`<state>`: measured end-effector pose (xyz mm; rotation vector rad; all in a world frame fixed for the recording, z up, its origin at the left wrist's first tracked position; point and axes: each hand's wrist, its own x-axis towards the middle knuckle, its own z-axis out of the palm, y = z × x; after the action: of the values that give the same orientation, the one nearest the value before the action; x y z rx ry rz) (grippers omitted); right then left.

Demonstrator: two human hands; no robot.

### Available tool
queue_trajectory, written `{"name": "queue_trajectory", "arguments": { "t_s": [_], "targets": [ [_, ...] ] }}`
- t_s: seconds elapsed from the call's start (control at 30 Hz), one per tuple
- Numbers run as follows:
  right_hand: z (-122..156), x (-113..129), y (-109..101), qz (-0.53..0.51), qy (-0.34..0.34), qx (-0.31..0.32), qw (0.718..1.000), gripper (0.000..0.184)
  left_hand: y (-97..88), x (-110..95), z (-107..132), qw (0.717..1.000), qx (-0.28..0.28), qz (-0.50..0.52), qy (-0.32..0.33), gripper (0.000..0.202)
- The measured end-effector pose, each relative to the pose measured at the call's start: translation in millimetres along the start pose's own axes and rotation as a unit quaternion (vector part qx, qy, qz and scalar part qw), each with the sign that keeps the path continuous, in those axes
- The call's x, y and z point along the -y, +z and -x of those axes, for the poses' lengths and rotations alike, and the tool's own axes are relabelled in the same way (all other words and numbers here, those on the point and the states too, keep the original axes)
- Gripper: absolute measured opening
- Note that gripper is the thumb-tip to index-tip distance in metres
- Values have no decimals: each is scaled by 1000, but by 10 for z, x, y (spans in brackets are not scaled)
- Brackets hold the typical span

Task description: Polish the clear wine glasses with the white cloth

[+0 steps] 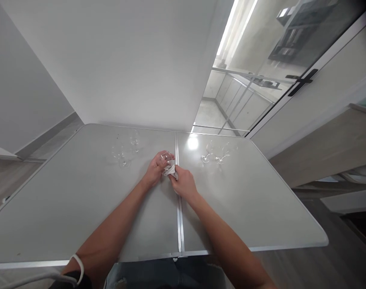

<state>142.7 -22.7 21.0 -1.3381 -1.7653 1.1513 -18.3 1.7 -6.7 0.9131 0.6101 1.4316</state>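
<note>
My left hand (155, 169) is wrapped round a clear wine glass (165, 156) over the middle of the grey table (80, 200). My right hand (184, 183) pinches a small white cloth (170, 170) and presses it against the glass. Both hands meet just above the table's centre seam. Two more clear glasses (124, 154) stand upright on the left half of the table. Two others (214, 154) stand on the right half.
A metal seam (179, 216) runs down the middle of the table. A white wall stands behind the table. A glass door with a black handle (301, 81) is at the right. A wooden floor shows at both sides.
</note>
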Motion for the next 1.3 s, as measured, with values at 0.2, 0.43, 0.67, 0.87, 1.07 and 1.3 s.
{"name": "queue_trajectory", "arguments": {
  "t_s": [0.2,0.43,0.67,0.87,1.07,1.3],
  "targets": [
    [-31,7,44,-163,62,108,979,23,-18,-39,12,999,24,37,-31,53],
    [-26,-6,14,-243,55,126,960,26,-36,-38,10,998,20,52,-24,55],
    [-31,-21,93,-200,70,52,976,19,-61,-9,-6,999,10,39,-4,52],
    [-96,-67,-4,-490,140,88,856,34,-99,-31,-7,997,6,71,-14,58],
    [-215,-177,127,-480,71,-207,849,33,-71,-101,-69,992,-19,94,82,56],
    [-205,-164,276,-471,73,-41,878,48,22,-158,-27,993,5,77,87,61]
  ]
}}
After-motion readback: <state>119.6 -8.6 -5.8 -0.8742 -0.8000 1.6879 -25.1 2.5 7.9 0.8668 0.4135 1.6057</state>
